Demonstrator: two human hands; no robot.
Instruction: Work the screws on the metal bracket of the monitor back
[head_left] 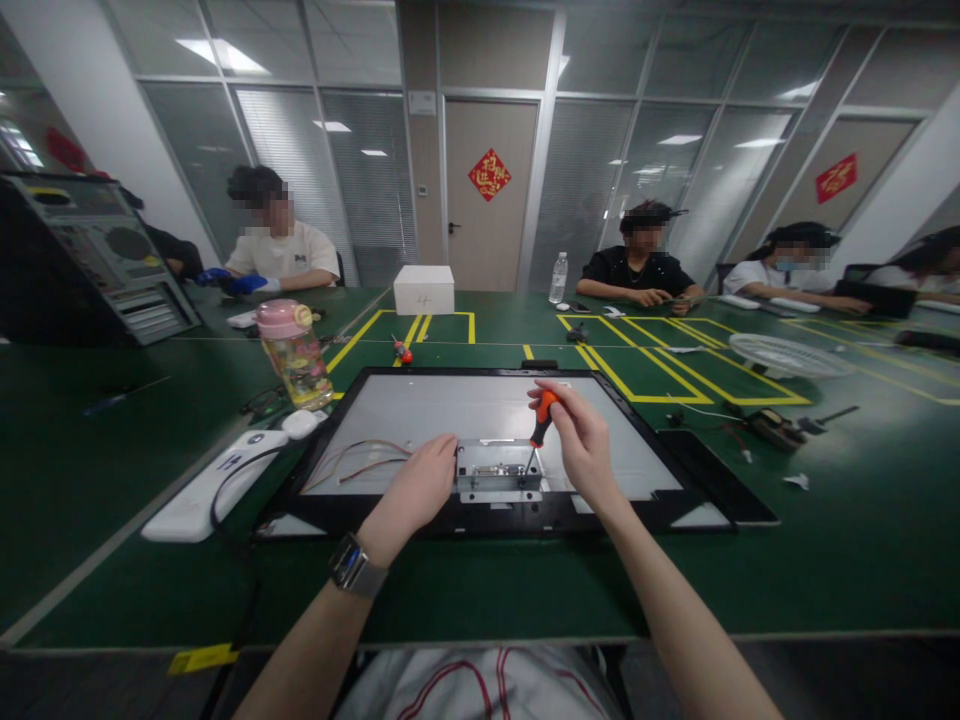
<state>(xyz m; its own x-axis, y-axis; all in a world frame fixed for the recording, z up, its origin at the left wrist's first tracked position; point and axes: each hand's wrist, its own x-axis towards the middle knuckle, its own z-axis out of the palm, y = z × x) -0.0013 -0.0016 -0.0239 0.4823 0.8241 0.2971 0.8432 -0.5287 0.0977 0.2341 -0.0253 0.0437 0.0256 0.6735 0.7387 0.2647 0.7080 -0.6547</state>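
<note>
A flat monitor panel (367,405) with a black frame lies on the green table before me. On its lower middle sits a metal bracket (487,482) with screw holes and a hinge-like part. My left hand (424,475), a watch on its wrist, is closed at the bracket's left edge; its fingertips are partly hidden. In my right hand (583,445) is an orange and black screwdriver (540,420), held by the handle. The screwdriver points down, slightly tilted, its tip at the bracket's right part. Thin wires (360,455) run across the panel left of the bracket.
Left of the panel are a white power strip (217,488) and a pink-lidded bottle (294,350). A computer case (97,260) stands farther left. Beyond are a white box (424,290) and a red-handled tool (403,352). A black slab (716,475) lies right. Several people sit opposite.
</note>
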